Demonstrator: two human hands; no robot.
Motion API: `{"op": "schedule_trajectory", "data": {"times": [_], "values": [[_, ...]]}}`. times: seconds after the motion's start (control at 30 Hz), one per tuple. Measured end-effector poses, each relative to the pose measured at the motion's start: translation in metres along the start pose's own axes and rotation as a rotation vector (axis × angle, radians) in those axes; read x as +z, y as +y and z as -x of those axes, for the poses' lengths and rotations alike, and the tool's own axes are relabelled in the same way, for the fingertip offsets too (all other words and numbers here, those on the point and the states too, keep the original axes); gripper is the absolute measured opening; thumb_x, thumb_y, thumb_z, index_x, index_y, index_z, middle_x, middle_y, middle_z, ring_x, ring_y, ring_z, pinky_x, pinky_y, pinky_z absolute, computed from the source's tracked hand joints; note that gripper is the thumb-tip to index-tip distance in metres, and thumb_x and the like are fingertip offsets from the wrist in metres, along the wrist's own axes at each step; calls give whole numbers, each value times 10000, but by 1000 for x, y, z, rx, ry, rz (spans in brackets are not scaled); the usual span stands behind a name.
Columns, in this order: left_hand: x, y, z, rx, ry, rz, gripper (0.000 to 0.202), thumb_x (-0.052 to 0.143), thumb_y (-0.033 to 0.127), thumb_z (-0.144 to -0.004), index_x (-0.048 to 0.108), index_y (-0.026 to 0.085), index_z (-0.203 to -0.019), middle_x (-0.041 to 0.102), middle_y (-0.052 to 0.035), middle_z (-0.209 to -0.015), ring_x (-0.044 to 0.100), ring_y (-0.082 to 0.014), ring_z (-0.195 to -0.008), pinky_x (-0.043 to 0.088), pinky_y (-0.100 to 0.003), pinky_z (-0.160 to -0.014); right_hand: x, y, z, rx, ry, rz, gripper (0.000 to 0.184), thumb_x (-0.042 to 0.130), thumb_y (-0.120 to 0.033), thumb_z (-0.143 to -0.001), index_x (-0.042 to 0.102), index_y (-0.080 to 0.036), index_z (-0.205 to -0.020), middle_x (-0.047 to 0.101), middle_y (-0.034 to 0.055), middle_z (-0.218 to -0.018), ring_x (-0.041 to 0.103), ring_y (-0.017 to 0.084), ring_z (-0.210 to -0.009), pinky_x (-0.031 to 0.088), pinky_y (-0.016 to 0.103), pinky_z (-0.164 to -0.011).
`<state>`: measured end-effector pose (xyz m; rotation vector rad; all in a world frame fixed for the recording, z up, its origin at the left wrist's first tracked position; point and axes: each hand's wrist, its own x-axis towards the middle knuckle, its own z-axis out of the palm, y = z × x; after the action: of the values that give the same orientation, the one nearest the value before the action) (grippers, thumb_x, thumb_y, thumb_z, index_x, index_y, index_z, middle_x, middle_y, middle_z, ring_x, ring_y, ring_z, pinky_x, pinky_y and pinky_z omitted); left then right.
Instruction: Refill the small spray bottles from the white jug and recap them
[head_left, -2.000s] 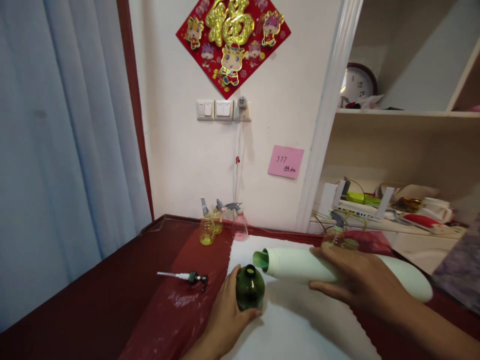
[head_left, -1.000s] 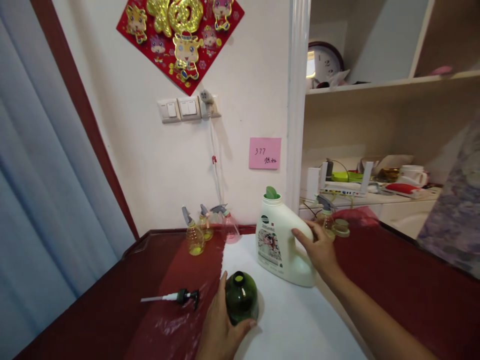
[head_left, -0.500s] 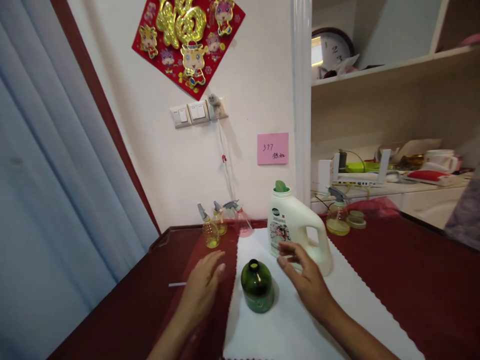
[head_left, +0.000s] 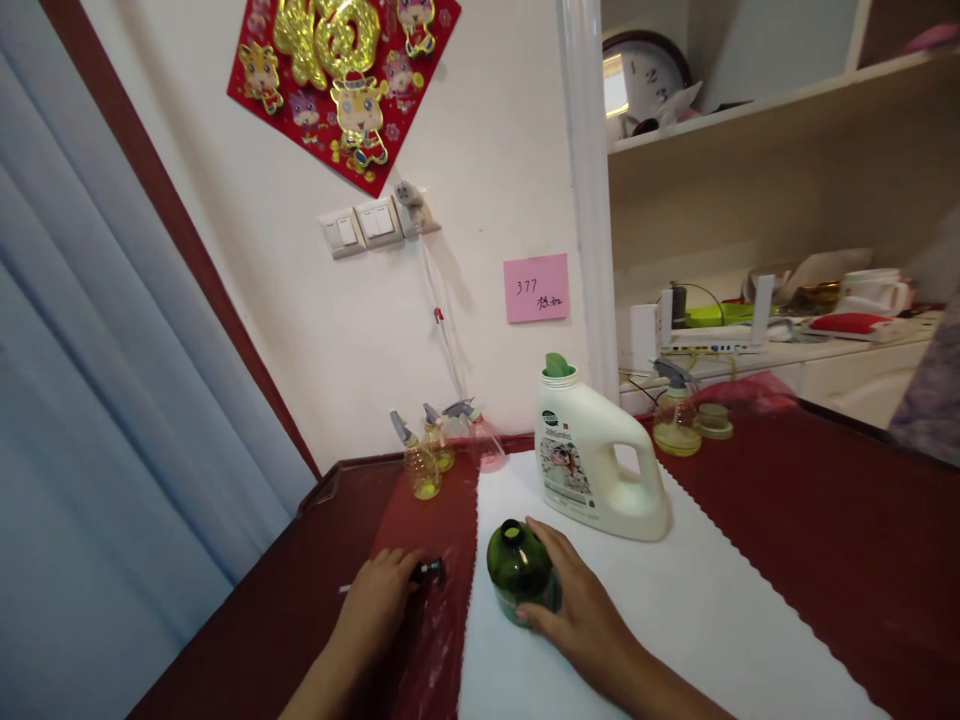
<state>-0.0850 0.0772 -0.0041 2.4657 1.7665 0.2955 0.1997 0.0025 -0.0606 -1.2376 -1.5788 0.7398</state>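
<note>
In the head view, toward the tabletop's (head_left: 840, 520) left edge, the left hand (head_left: 381, 592) covers the black pump (head_left: 430, 570), its pinch hidden. The right hand (head_left: 583, 606) curls its fingers round the green bottle (head_left: 516, 562), farther from that edge; best kept upright.

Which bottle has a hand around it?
The dark green bottle, cupped by the right hand; no hand touches the jug or the spray bottles.

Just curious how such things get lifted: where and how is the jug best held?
Probably by the handle, coming from the right: the jug stands upright, and its handle forms an open loop on its right side, away from the bottle.
</note>
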Motion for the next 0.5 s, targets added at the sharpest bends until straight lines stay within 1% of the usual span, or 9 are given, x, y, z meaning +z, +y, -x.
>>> {"op": "schedule_trajectory", "data": {"times": [0.1, 0.17, 0.23, 0.27, 0.3, 0.33, 0.4, 0.43, 0.5], "values": [[-4, -1, -2, 20, 34, 47, 332, 567, 137, -797, 791, 219, -1027, 790, -141, -1060, 706, -336, -1007, 483, -413, -919, 1, 0, 1, 13, -13, 9, 889, 689, -202, -728, 366, -205, -1557, 398, 126, -1624, 339, 279, -1513, 219, 516, -1273], [-16, 1, -1, 21, 85, 87, 323, 541, 201, -850, 767, 231, -1079, 781, -130, -1110, 702, -314, -1039, 489, -397, -940, 2, 1, 2, 16, -18, 18, 896, 685, -199, -731, 354, -188, -1564, 389, 131, -1628, 335, 270, -1515, 218, 503, -1275], [-34, 10, 1, -8, 203, 241, 347, 522, 300, -904, 716, 246, -1187, 761, -110, -1202, 684, -299, -1121, 488, -397, -992, 2, 0, 2, 13, -21, 26, 892, 683, -206, -740, 350, -174, -1567, 384, 137, -1630, 331, 267, -1517, 221, 494, -1275], [-45, 19, 2, -31, 292, 397, 369, 542, 364, -913, 692, 240, -1226, 750, -106, -1236, 673, -301, -1158, 487, -407, -1018, 2, 0, 2, 14, -20, 29, 889, 685, -213, -744, 351, -169, -1567, 383, 140, -1630, 330, 267, -1517, 222, 493, -1275], [-56, 30, 2, -63, 380, 596, 415, 612, 440, -884, 679, 233, -1237, 749, -102, -1240, 668, -313, -1173, 492, -422, -1031, 2, 0, 2, 16, -19, 30, 887, 689, -221, -748, 352, -166, -1567, 382, 142, -1632, 329, 269, -1518, 222, 492, -1276], [-67, 43, 3, -69, 438, 801, 479, 679, 495, -848, 669, 219, -1240, 737, -103, -1265, 650, -319, -1211, 482, -427, -1061, 2, -1, 1, 20, -19, 28, 887, 692, -228, -749, 353, -166, -1566, 382, 142, -1632, 330, 270, -1518, 221, 492, -1276], [-82, 75, 2, -83, 539, 1189, 603, 757, 536, -794, 619, 218, -1287, 700, -104, -1331, 623, -312, -1270, 483, -428, -1076, 1, -2, 1, 19, -23, 20, 889, 694, -232, -747, 355, -174, -1566, 383, 138, -1633, 330, 270, -1518, 223, 493, -1276], [-87, 92, 1, -79, 564, 1328, 635, 795, 540, -753, 614, 219, -1270, 690, -102, -1340, 618, -312, -1281, 484, -430, -1081, 1, -2, 0, 16, -23, 18, 889, 690, -227, -745, 355, -179, -1566, 383, 135, -1633, 330, 269, -1519, 224, 494, -1276], [-89, 120, -3, -52, 592, 1443, 617, 832, 528, -718, 628, 225, -1216, 704, -88, -1297, 607, -297, -1295, 485, -413, -1089, 1, -1, 0, 12, -23, 19, 895, 683, -212, -735, 355, -184, -1568, 382, 130, -1635, 331, 268, -1519, 226, 495, -1275]]}}
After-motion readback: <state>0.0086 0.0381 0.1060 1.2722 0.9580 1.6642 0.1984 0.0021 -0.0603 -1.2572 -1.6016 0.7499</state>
